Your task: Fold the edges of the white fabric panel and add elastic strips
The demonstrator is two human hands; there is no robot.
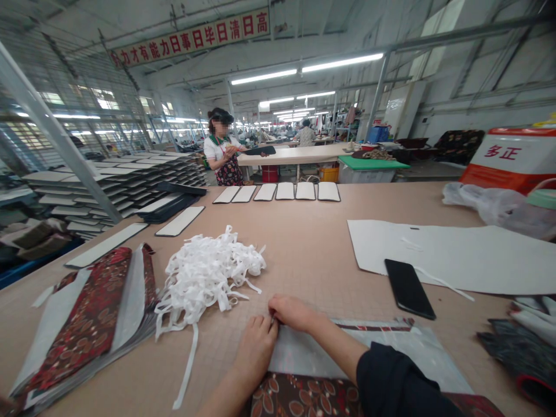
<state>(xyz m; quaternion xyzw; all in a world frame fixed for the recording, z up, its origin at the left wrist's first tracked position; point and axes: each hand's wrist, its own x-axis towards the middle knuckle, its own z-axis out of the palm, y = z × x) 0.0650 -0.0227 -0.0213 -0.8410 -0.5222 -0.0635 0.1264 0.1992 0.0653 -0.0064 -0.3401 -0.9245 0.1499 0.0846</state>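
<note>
In front of me lies a panel of brown leaf-print fabric (304, 397) with a pale grey, sheet-like layer (299, 351). My left hand (258, 339) and my right hand (292, 311) meet at its far left corner. Both are closed, their fingertips pinching the edge together; the exact spot between them is hidden. A narrow printed strip (373, 328) runs along the far edge, right of my right forearm. Just beyond my hands is a tangled heap of white ribbon strips (212, 266), one long end trailing toward me. At left sits a stack of red-brown printed panels (87, 318).
A black phone (408, 288) overlaps a large white sheet (452, 252) at right. Several white boards with dark edges (284, 191) line the far table edge. Beyond stands a co-worker (226, 150) holding a dark board. Tall board stacks (108, 179) rise at left.
</note>
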